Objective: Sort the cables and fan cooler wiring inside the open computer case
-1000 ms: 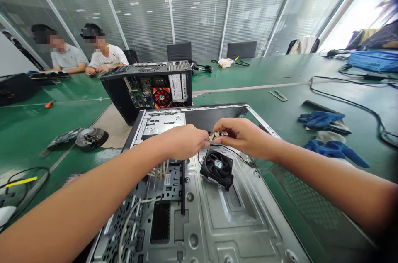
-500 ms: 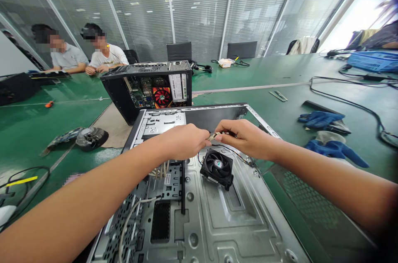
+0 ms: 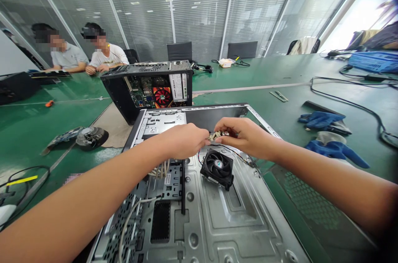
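An open metal computer case [image 3: 199, 230] lies in front of me. Above its far half, my left hand [image 3: 188, 140] is closed on one end of a bundle of beige cables [image 3: 216, 135]. Opposite it, my right hand [image 3: 242, 134] curls its thumb and fingers round the other end; the fingertips are partly hidden. A black cooling fan [image 3: 218, 167] rests tilted on the case floor just below my hands, with thin coloured wires running to the right. More beige cable [image 3: 161, 170] comes out near the drive bracket [image 3: 172, 182], left of the fan.
Behind stands another open computer tower [image 3: 116, 88] with a red fan. Blue gloves [image 3: 323, 122] and a black cable [image 3: 348, 93] lie to the right. A dark cap-like object [image 3: 91, 137] is on the left. Two people [image 3: 105, 53] sit at the far left.
The fingers of my right hand have loosened and shifted slightly, so more of the beige cable bundle shows between my hands. The left hand, fan and case stay in place.
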The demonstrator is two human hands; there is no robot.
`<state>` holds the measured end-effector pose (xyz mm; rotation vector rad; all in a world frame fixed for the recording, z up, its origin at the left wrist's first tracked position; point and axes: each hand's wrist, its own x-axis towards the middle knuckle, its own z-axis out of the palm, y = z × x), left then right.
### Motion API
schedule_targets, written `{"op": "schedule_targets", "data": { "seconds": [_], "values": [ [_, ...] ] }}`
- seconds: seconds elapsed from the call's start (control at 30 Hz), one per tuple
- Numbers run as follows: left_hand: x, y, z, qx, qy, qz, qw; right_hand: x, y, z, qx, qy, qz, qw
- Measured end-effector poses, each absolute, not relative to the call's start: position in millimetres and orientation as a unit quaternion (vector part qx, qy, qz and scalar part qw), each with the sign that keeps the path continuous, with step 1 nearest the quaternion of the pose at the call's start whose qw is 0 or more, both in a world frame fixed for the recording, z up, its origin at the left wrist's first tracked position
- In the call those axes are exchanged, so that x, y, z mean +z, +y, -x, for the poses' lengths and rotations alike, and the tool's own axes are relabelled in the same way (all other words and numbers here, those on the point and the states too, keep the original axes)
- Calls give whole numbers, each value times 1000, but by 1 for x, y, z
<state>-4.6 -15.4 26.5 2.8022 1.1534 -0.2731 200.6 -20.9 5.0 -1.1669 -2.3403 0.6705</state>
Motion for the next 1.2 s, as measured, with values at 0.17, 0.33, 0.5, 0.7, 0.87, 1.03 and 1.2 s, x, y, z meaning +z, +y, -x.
{"op": "schedule_targets", "data": {
  "seconds": [0.17,0.33,0.5,0.7,0.87,1.03,1.2],
  "values": [
    [26,-16,4,-86,382,-919,51,3,-21,-201,219,-867,409,184],
    [27,-18,3,-82,388,-917,47,4,-22,-200,213,-871,405,180],
    [28,-18,3,-82,396,-913,52,3,-21,-201,219,-860,410,211],
    [27,-15,5,-80,383,-919,57,2,-21,-201,221,-853,410,236],
    [25,-16,5,-80,375,-922,58,3,-21,-201,229,-859,412,201],
    [25,-17,4,-80,374,-922,64,2,-20,-202,227,-868,406,173],
    [26,-16,4,-78,378,-920,63,2,-20,-202,225,-861,411,196]
  ]
}}
